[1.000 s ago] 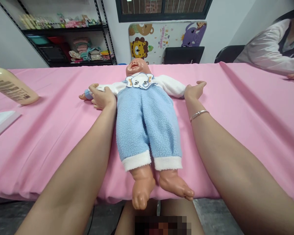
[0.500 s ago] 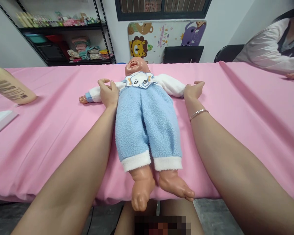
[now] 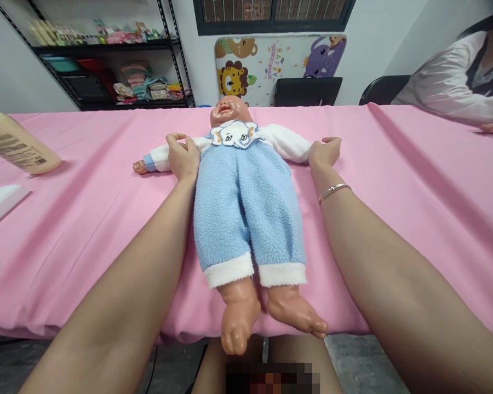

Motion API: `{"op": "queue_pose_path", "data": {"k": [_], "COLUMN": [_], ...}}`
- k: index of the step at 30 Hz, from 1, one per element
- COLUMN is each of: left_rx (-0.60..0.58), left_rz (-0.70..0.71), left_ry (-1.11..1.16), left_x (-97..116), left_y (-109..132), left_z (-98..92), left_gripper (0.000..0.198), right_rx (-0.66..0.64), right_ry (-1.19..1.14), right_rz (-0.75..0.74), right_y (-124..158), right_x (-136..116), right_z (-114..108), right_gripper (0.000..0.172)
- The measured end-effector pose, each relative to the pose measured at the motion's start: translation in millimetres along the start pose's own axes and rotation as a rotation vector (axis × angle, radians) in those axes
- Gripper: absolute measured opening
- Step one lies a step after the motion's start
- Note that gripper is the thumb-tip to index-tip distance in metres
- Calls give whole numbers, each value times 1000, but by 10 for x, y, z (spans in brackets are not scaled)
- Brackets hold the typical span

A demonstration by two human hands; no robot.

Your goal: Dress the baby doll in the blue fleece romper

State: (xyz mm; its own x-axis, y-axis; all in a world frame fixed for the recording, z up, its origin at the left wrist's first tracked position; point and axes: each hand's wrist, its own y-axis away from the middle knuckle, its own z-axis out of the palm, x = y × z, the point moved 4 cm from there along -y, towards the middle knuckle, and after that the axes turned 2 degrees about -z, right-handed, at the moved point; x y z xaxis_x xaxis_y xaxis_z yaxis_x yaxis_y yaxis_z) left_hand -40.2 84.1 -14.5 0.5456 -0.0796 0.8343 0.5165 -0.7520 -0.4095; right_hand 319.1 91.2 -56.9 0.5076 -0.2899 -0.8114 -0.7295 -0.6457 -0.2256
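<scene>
1. Baby doll (image 3: 238, 191) on its back straight ahead of me, head at 12 o'clock, feet at 6 o'clock over the near edge of a pink-sheeted table (image 3: 398, 257); this lengthwise placing appears to keep both its sides within my reach.
2. Left hand (image 3: 183, 157) at 11 o'clock: released, palm down, fingers (image 3: 175, 141) spread across the white sleeve (image 3: 160, 158) beside the blue fleece overalls (image 3: 246, 208). Nothing is grasped; the flat contact seems meant to steady the doll's arm.
3. Right hand (image 3: 324, 151) at 1 o'clock: also unclenched, lying over the end of the opposite sleeve, a silver bangle (image 3: 334, 191) on my wrist. Whether the doll's hand lies beneath, I cannot tell.
4. Cream plastic bottle (image 3: 18, 145) at 10 o'clock and white folded cloth (image 3: 2, 202) at 9 o'clock, set well apart from the doll, apparently to leave it unobstructed.
5. Co-worker (image 3: 443, 82) at 2 o'clock, leaning at the table's far side, hands away from the doll.
</scene>
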Motion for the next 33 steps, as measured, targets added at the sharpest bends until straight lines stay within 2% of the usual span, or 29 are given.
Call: {"op": "queue_pose_path", "data": {"k": [8,13,15,17,19,21,23,25,27,29,33], "left_rx": [-2,-13,-39,-118,-255,-414,-564,-653,-651,-611,-618], "left_rz": [-12,12,19,23,50,109,174,211,229,232,271], "left_ry": [-6,-44,-95,-169,-225,-221,-173,-136,-142,-183,-203], "left_x": [2,15,26,19,-10,-53,-98,-132,-146,-147,-137], "left_y": [7,21,33,40,42,42,47,56,68,85,120], "left_z": [-13,-9,16,58,100,113,98,67,42,36,48], "left_gripper": [9,10,13,17,20,23,30,36,39,38,40], "right_rx": [-9,-5,-12,-36,-119,-223,-292,-302,-276,-199,13], "right_ry": [-34,40,98,115,118,128,157,194,229,220,51], "right_rz": [62,8,-39,-58,-152,-314,-469,-546,-626,-716,-888], "right_y": [158,262,270,243,200,183,215,277,360,443,620], "right_x": [-102,-198,-224,-195,-144,-87,-32,16,21,-15,-168], "right_z": [-116,-115,-87,-62,-36,-28,-46,-83,-121,-170,-293], "right_gripper": [40,40,42,41,41,43,51,63,70,69,51]}}
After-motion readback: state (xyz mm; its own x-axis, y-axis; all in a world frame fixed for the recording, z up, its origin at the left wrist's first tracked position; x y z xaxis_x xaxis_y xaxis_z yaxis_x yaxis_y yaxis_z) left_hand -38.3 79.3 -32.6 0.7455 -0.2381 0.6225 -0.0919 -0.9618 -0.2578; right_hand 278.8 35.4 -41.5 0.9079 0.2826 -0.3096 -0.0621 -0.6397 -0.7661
